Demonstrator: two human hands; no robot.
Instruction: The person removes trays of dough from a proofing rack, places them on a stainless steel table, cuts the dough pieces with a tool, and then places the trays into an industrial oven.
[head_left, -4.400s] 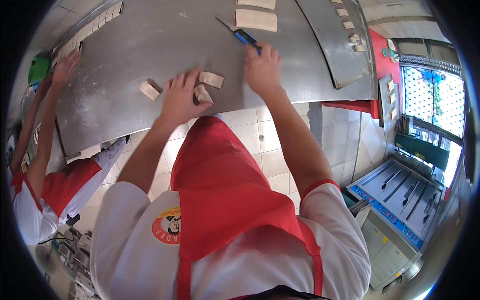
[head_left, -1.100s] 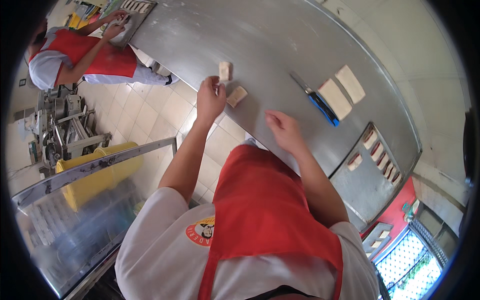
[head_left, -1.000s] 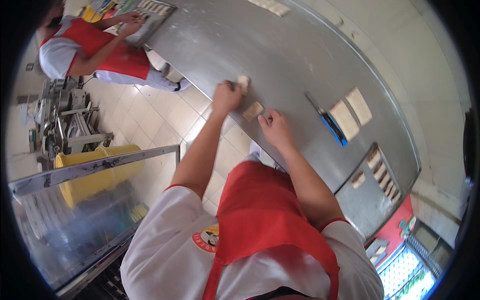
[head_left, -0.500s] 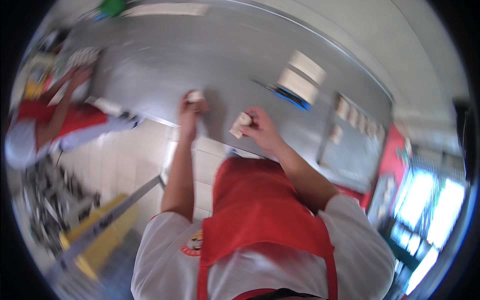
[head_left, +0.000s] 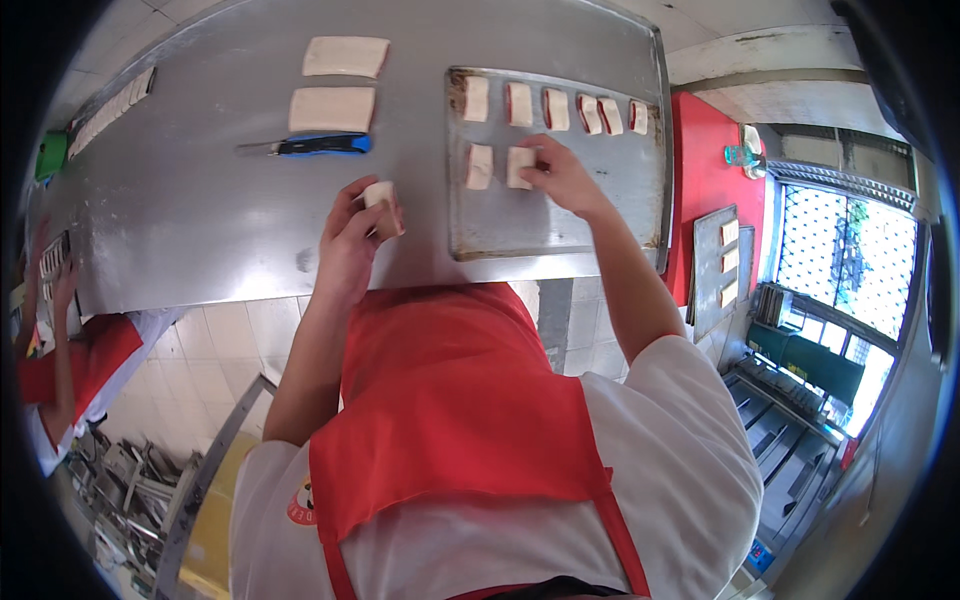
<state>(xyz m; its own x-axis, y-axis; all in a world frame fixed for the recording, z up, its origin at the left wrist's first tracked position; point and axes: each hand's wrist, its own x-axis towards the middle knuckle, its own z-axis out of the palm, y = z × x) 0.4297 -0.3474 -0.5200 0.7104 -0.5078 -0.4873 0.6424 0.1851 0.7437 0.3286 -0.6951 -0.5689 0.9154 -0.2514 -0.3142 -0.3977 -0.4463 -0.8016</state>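
Note:
My left hand is closed round a small pale pastry piece with reddish filling at its side, held above the table near its front edge. At the baking tray, my right hand pinches another filled pastry piece that rests on the tray or just over it; I cannot tell which. Beside it lies a similar pastry piece. Behind them runs a row of several more, including one pastry piece with red showing along its edge.
On the metal table lie two larger dough rectangles and a knife with a blue-and-black handle. A second tray with pastries stands at the right. At far left, a co-worker's hands are over another tray.
My view has turned to the right. My right hand has moved its pastry piece from near the table's front edge to the tray. My left hand still holds its piece.

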